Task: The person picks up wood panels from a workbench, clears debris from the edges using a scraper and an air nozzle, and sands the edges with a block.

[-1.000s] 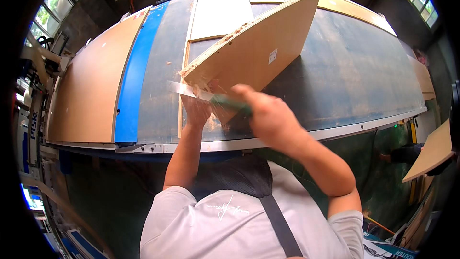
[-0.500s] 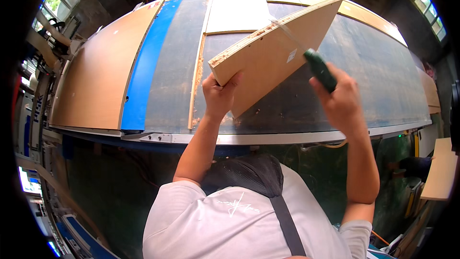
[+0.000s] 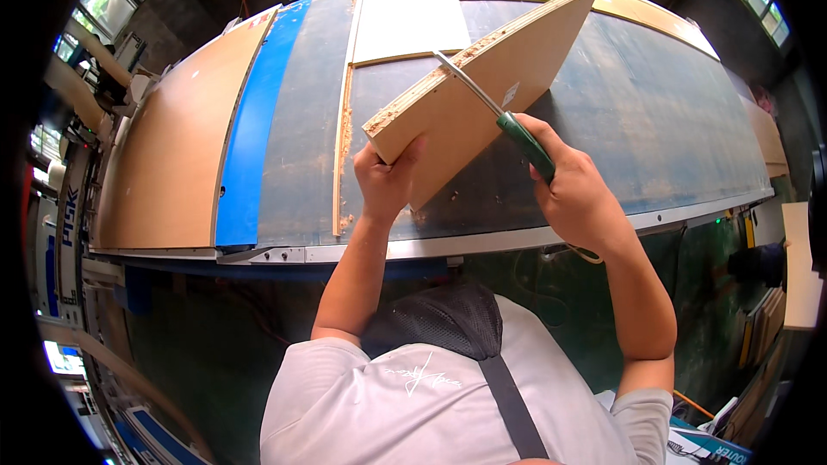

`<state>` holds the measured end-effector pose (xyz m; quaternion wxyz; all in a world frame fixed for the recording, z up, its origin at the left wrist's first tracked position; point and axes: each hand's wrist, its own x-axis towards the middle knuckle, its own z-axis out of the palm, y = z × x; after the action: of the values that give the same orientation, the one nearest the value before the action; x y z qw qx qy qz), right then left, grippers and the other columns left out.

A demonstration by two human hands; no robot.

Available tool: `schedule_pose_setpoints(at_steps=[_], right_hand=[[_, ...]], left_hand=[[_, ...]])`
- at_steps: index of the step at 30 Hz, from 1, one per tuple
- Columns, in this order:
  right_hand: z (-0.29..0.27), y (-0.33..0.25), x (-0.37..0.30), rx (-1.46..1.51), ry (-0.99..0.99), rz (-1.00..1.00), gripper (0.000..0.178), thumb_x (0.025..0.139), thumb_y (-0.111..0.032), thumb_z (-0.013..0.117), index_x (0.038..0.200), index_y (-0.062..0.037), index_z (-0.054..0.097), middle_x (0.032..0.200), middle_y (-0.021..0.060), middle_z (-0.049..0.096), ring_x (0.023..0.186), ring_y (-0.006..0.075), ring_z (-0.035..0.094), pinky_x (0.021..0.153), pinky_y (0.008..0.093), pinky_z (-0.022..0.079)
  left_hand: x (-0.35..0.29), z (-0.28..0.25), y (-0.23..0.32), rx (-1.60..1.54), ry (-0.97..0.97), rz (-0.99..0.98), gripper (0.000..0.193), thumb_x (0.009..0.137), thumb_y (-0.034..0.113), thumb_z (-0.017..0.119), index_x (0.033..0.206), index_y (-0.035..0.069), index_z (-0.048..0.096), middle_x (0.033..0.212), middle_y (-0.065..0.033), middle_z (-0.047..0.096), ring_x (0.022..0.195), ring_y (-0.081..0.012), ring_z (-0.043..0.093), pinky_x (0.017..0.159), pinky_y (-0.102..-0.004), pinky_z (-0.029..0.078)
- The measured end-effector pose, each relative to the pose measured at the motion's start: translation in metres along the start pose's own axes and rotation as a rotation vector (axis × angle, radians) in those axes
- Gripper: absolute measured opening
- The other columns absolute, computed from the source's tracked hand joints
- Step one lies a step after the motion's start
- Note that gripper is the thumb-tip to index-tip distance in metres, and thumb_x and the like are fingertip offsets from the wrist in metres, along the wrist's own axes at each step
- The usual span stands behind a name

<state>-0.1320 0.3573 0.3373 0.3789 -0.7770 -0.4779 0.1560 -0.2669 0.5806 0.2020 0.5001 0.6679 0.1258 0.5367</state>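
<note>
The left hand (image 3: 385, 179) steadies the tilted panel (image 3: 465, 123) mid-frame, fingers pinching its near corner; the right hand's (image 3: 579, 194) fingers wrap the green-handled tool (image 3: 525, 146), apparently trimming the upper edge. The next stroke needs firm bracing.

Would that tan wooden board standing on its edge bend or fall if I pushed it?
The tan wooden board would probably be stiff, since its edge looks thick. It might tip if let go: it stands on a narrow edge, gripped by the left hand.
</note>
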Motion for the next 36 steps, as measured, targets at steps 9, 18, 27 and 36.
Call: schedule_pose_setpoints(at_steps=[9,18,27,36], right_hand=[[-0.025,0.012,-0.013,-0.04,0.093,0.012,0.064,0.091,0.005,0.049,0.15,-0.0182,0.048,0.096,0.0324,0.066,0.086,0.0519,0.065,0.082,0.0504,0.053],[-0.032,-0.018,-0.033,0.082,-0.078,0.139,0.065,0.088,0.006,0.052,0.15,-0.0119,0.048,0.09,0.0313,0.068,0.082,0.0465,0.069,0.081,0.0462,0.054],[0.012,-0.043,-0.05,-0.05,-0.257,0.063,0.071,0.089,0.005,0.052,0.155,-0.0179,0.044,0.116,0.0262,0.067,0.11,0.0456,0.065,0.094,0.0494,0.052],[0.017,-0.05,-0.038,-0.13,-0.15,-0.106,0.061,0.095,-0.001,0.053,0.155,-0.0095,0.044,0.109,0.026,0.069,0.101,0.0424,0.071,0.087,0.0479,0.058]], left_hand=[[-0.006,0.007,0.012,0.093,-0.014,-0.007,0.018,0.093,0.012,0.082,0.104,-0.002,0.077,0.083,-0.0002,0.073,0.076,-0.0045,0.063,0.065,-0.0233,0.05],[-0.001,0.004,0.005,0.04,-0.011,-0.035,0.019,0.095,0.013,0.08,0.106,-0.002,0.076,0.092,-0.0009,0.074,0.084,-0.0058,0.064,0.073,-0.024,0.052],[0.013,-0.005,-0.009,0.051,0.003,-0.099,0.021,0.097,0.013,0.076,0.111,-0.002,0.071,0.1,-0.0013,0.072,0.092,-0.0076,0.064,0.079,-0.0247,0.051],[0.052,-0.022,0.01,-0.369,-0.005,-0.254,0.049,0.106,0.047,0.06,0.116,-0.001,0.066,0.097,-0.0017,0.07,0.086,-0.0079,0.064,0.071,-0.024,0.047]])
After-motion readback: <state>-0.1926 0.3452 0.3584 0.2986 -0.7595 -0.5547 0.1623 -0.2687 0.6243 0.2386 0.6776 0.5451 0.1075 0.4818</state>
